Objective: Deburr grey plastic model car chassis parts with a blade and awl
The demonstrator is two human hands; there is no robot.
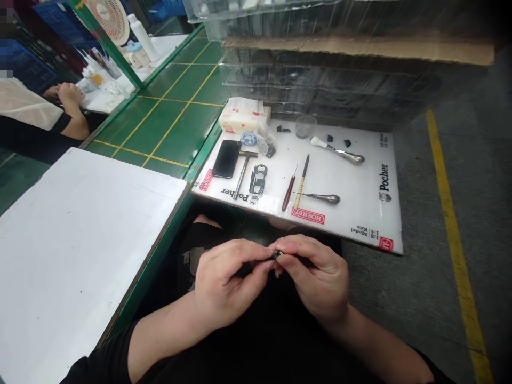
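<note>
My left hand (228, 282) and my right hand (316, 274) meet over my lap, below the front edge of a white foam board (360, 176). Both pinch one tiny dark part (277, 255) between thumb and fingertips; it is too small to name. On the board lie a small dark model car body (258, 178), a hammer (244, 170), a black phone (226, 158), a red-handled awl (288, 194), a slim file (301, 182), a metal-handled pick (322, 198) and a white-handled tool (338, 151).
A tissue pack (244, 118), a bag with a blue part (256, 141) and a clear cup (305, 126) stand at the board's back. Stacked clear trays (320, 80) rise behind. A white sheet (76, 256) covers the green bench at left. Another person's arm (74, 106) rests far left.
</note>
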